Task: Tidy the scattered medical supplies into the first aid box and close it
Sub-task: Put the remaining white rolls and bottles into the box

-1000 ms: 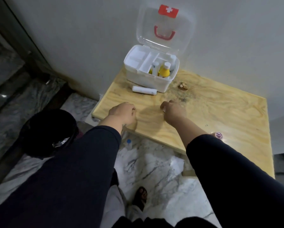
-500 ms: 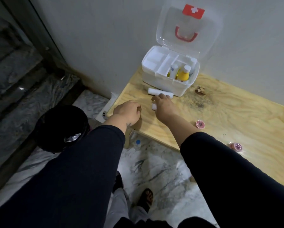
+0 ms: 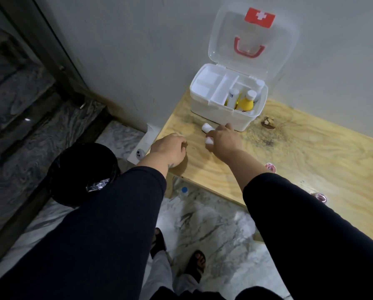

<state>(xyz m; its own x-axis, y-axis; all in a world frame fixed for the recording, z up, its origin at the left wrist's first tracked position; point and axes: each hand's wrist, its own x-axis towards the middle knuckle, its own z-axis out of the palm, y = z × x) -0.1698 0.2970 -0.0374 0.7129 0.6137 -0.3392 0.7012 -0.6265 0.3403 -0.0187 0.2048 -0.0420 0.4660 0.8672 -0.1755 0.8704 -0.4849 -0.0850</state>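
Observation:
The white first aid box (image 3: 216,111) stands at the table's back left corner, its clear lid (image 3: 254,40) open against the wall. A white bottle (image 3: 233,98) and a yellow bottle (image 3: 246,103) stand in its right compartment. A white tube (image 3: 205,127) lies just in front of the box. My right hand (image 3: 224,141) reaches over it, fingers touching the tube, with a small white roll (image 3: 209,141) held under the palm. My left hand (image 3: 170,148) rests as a loose fist on the table's near left edge. Two small pink items (image 3: 271,167) (image 3: 320,197) lie near my right forearm.
The wooden table (image 3: 311,152) butts against the grey wall. A black bin (image 3: 81,169) stands on the marble floor to the left. A plastic bottle with a blue cap (image 3: 184,190) lies under the table edge. A dark knot (image 3: 267,123) marks the wood beside the box.
My right hand picked up the small white roll and moved forward to the white tube in front of the box. My left hand stayed at the table edge.

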